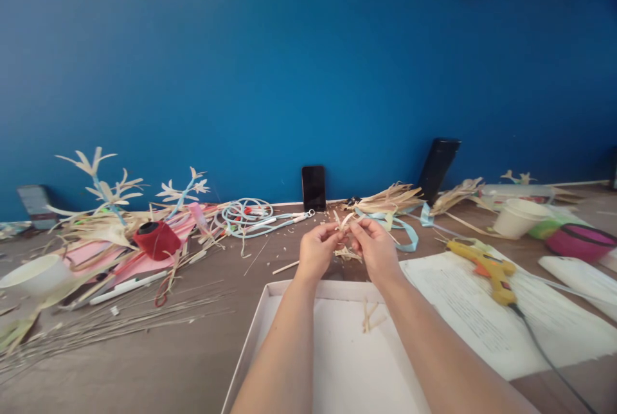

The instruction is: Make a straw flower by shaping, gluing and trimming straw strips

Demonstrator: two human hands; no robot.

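My left hand [319, 248] and my right hand [375, 248] meet over the far edge of a shallow white box lid [347, 369]. Their fingertips pinch a small pale straw-like strip [345, 220] between them; its exact shape is partly hidden by the fingers. Several short pale pieces [369, 319] lie inside the lid, between my forearms. Behind and below the hands, more pale scraps [348, 253] are scattered on the brown table [193, 369].
A phone [313, 189] leans against the blue partition [308, 80]. To the right, a yellow glue gun [486, 267] rests on printed paper [448, 305], near a white cup [520, 218]. Straw flowers [108, 192], a red spool [157, 240] and thin stems [144, 321] are on the left.
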